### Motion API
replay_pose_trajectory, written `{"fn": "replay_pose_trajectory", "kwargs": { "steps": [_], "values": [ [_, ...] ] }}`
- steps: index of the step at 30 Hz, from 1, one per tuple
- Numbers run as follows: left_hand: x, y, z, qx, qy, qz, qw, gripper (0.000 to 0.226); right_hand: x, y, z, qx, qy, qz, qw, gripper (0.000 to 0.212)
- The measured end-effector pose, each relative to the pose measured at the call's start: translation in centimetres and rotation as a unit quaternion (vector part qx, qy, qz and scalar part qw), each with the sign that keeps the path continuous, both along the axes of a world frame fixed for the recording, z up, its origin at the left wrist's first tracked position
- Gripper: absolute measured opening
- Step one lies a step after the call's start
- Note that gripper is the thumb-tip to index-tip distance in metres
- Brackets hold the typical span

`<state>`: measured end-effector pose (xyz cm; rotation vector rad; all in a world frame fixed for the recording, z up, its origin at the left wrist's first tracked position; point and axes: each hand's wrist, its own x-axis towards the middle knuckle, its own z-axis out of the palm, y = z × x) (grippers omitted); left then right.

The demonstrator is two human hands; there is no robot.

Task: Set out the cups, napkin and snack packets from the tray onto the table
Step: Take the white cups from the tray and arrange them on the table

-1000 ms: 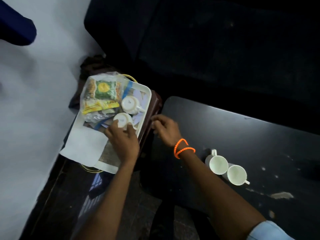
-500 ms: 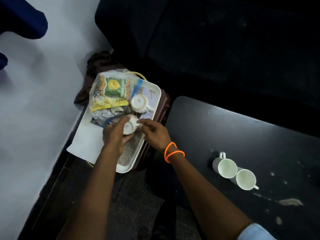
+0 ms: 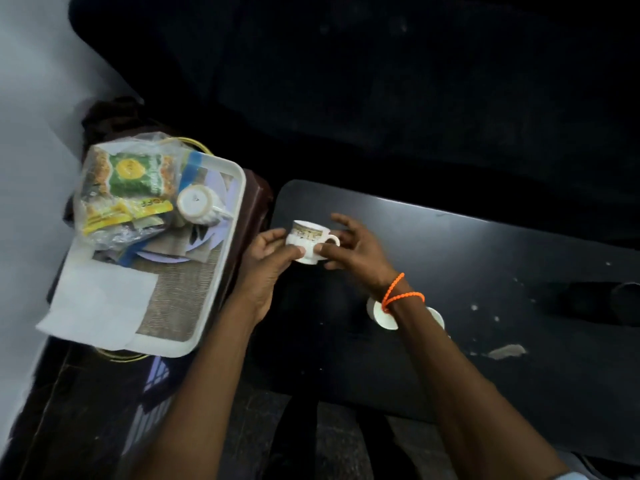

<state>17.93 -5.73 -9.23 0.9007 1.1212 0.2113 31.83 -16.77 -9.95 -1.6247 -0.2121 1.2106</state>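
A white cup with a patterned band is upright in the air over the left end of the black table. My left hand grips its body. My right hand pinches its lower side by the handle, the other fingers spread. On the white tray lie another white cup upside down, snack packets in clear plastic, and a white napkin over its near left corner. Two white cups stand on the table, partly hidden by my right wrist.
The tray sits on a brown stool beside the table's left end. A dark sofa fills the back. A white wall runs along the left. The table top has pale scuffs at the right.
The cup has been lifted off the tray and carried right to over the table's left end, held by both hands. The view has shifted.
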Motion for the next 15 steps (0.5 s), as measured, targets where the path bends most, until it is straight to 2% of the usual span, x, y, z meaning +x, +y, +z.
{"fn": "replay_pose_trajectory", "kwargs": {
  "steps": [2, 6, 12, 15],
  "values": [
    [2.7, -1.5, -0.5, 0.017, -0.001, -0.065, 0.998, 0.053, 2.2, -2.6, -0.2, -0.017, -0.039, 0.005, 0.999, 0.070],
    [7.7, -4.6, -1.2, 0.021, -0.017, -0.190, 0.981, 0.054, 5.8, -7.5, -0.6, -0.075, -0.144, 0.011, 0.987, 0.076],
    [14.0, -9.2, -3.5, 0.058, 0.008, -0.318, 0.946, 0.032, 7.5, -13.4, -2.3, -0.147, -0.215, -0.034, 0.965, 0.066],
    [15.4, -11.3, -4.6, 0.097, 0.058, -0.379, 0.919, 0.036, 7.5, -15.0, -3.2, -0.193, -0.241, -0.026, 0.951, 0.068]
  ]
}}
